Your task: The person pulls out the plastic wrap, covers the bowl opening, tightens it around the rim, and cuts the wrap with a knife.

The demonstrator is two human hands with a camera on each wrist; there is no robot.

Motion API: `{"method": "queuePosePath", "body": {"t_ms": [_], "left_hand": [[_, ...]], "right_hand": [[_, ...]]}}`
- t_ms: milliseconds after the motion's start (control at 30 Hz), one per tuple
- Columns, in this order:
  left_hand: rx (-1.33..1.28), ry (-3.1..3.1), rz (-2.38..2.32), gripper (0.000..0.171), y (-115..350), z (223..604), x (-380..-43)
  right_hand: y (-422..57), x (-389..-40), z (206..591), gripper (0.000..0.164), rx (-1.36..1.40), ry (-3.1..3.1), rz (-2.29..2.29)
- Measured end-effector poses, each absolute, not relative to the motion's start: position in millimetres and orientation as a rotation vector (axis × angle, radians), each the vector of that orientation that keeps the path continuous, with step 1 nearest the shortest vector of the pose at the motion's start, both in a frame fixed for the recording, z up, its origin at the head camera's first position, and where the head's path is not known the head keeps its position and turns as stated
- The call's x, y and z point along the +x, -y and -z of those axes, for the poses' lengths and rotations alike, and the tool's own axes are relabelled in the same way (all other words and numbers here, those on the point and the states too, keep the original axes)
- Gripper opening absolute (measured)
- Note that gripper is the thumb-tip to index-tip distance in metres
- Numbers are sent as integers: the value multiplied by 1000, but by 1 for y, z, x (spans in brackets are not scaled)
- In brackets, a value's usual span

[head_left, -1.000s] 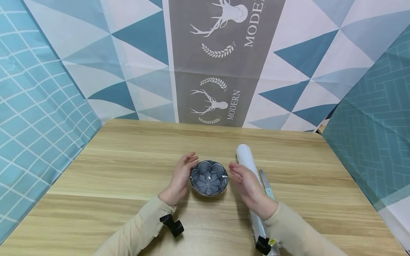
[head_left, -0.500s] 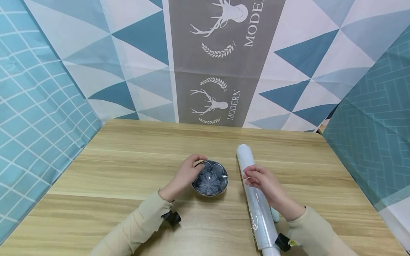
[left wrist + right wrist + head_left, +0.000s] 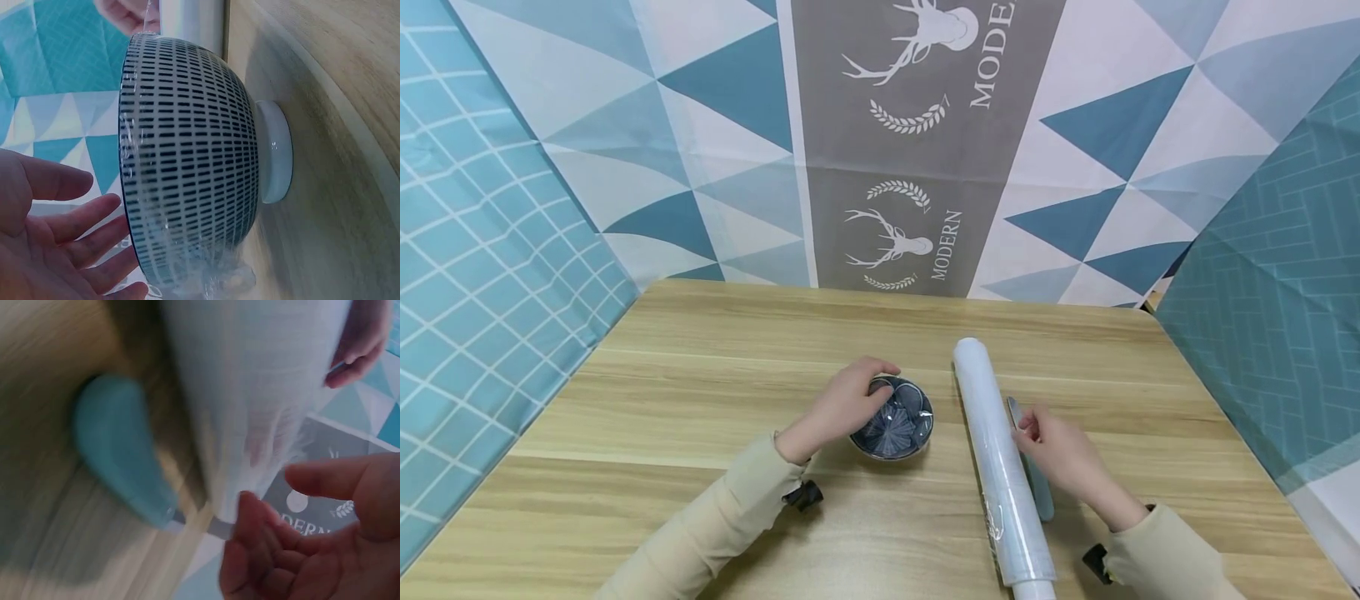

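A small bowl (image 3: 891,437), dark inside with a dashed pattern outside (image 3: 187,144), stands on the table with clear cling film stretched over it. My left hand (image 3: 846,404) lies over the bowl's left rim; in the left wrist view its fingers spread loosely beside the rim. My right hand (image 3: 1063,454) hovers above a knife with a teal handle (image 3: 122,450), fingers loosely bent and nothing between thumb and fingertips. Part of the blade is hidden under that hand. To the knife's left lies a roll of cling film (image 3: 1000,467).
The wooden table (image 3: 737,333) carries these things near its middle and right. A patterned cloth backdrop (image 3: 895,150) rises behind it, with teal cloth panels at both sides. The roll lies lengthwise between the bowl and the knife.
My right hand has moved right from beside the bowl, across the cling film roll, to above the knife. My left hand has shifted from the bowl's side up over its rim.
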State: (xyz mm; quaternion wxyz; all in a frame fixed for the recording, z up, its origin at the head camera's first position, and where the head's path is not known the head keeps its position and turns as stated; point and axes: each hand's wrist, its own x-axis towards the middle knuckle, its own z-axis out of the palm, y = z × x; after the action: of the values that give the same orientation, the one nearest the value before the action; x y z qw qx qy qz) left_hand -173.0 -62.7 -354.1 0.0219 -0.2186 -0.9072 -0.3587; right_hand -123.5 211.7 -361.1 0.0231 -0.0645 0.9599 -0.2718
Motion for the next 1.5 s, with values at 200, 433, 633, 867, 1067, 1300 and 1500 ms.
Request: {"method": "queuePosePath", "body": {"t_ms": [200, 433, 633, 867, 1067, 1300, 1500], "left_hand": [[-785, 2814, 1038, 26, 55, 354, -174], [-874, 2821, 945, 27, 48, 352, -172], [-897, 2841, 916, 26, 44, 353, -172], [-904, 2839, 882, 26, 41, 356, -174], [-917, 2831, 881, 28, 38, 354, -176], [-915, 2772, 848, 31, 33, 348, -178], [-907, 2689, 838, 33, 30, 341, -179]], "right_hand": [[-219, -120, 367, 23, -87, -2959, 647], [-228, -122, 381, 31, -40, -2910, 576], [-232, -125, 389, 34, -2, -2872, 627], [-233, -131, 384, 39, -5, -2908, 712], [-228, -137, 371, 40, -70, -2975, 735], [-215, -140, 353, 31, -229, -3101, 651], [-196, -138, 340, 27, -338, -3171, 533]]}}
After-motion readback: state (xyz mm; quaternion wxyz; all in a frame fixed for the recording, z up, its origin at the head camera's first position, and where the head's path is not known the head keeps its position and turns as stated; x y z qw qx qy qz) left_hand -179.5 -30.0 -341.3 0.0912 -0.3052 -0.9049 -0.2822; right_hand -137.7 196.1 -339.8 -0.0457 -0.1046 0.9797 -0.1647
